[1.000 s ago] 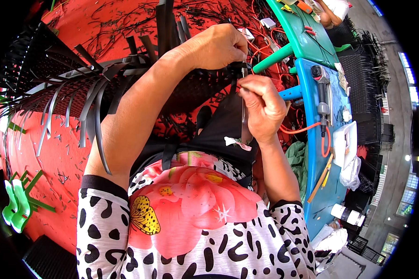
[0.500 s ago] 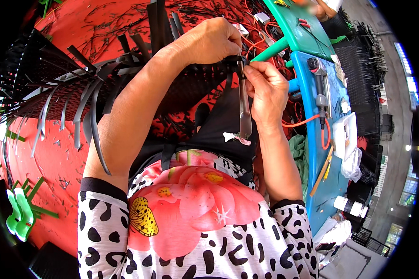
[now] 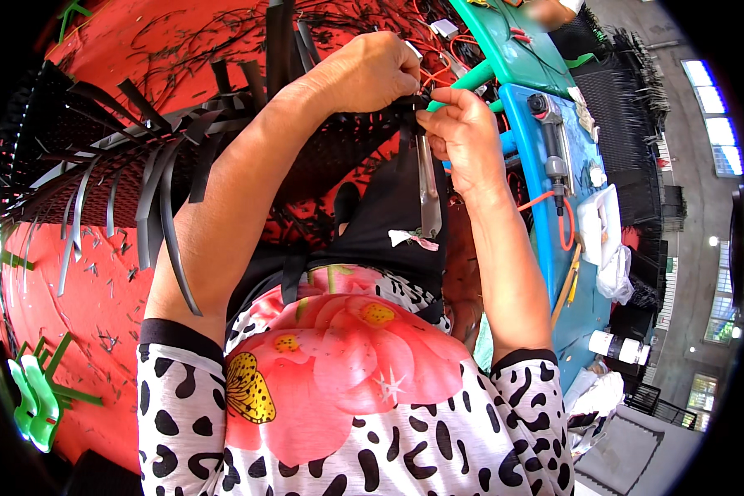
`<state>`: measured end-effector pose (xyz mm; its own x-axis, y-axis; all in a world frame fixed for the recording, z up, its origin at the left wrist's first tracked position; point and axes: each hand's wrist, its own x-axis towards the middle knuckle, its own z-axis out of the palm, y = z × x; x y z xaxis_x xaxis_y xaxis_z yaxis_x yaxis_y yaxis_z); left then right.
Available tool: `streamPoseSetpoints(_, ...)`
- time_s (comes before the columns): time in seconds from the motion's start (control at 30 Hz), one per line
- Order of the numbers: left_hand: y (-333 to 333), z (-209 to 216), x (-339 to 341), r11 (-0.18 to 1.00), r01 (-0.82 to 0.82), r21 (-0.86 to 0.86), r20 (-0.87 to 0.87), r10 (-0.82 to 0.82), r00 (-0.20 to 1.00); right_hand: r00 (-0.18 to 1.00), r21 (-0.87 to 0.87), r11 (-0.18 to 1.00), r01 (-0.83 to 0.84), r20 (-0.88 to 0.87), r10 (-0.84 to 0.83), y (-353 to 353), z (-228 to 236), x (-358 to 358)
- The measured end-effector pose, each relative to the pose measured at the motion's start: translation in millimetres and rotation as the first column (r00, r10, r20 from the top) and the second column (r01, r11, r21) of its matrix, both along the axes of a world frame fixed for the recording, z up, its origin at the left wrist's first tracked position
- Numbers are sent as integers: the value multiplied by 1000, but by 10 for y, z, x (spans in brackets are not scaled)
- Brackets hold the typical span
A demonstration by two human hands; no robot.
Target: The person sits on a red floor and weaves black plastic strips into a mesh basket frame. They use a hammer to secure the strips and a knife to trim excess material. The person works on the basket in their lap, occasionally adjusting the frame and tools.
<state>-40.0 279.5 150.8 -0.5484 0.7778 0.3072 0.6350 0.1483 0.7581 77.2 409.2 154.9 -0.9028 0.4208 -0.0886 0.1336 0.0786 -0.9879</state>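
Across my lap and off to the left lies a black woven piece, with many loose flat strips sticking out of it. At its right end my left hand is closed, its fingertips bent down to the edge; what they grip is hidden. Close beside it, my right hand pinches with thumb and fingers a flat black strip at that same edge. The strip's shiny lower part hangs down over my dark trousers. A small white scrap lies on the trousers near the strip's lower end.
On my right stands a blue table with a power tool, a white tray and a white bottle. Beyond is a green table, where another person's hand shows. Black offcuts litter the red floor; green stools stand left.
My right hand has shifted slightly left and up, its fingers now higher at the edge. My left hand stays nearly in place. The view has turned slightly.
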Motion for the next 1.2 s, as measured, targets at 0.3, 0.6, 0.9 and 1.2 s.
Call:
streamPoseSetpoints(0.3, 29, 60, 62, 996, -22, -88, 36, 25, 999, 993, 556, 829, 60, -119, 8, 1, -136, -34)
streamPoseSetpoints(0.6, 58, 78, 120, 996, -61, -65, -51, 57, 997, 973, 279, 951, 135, -219, -74, 27, -308, 73)
streamPoseSetpoints(0.9, 3, 41, 191, 996, -54, 64, -7, 55, 998, 897, 103, 992, 69, -442, -17, 18, -299, 146)
streamPoseSetpoints(1.2, -106, 9, 285, 983, 137, 121, -303, -95, 948, 842, 171, 984, 53, -537, 48, 10, -291, 148)
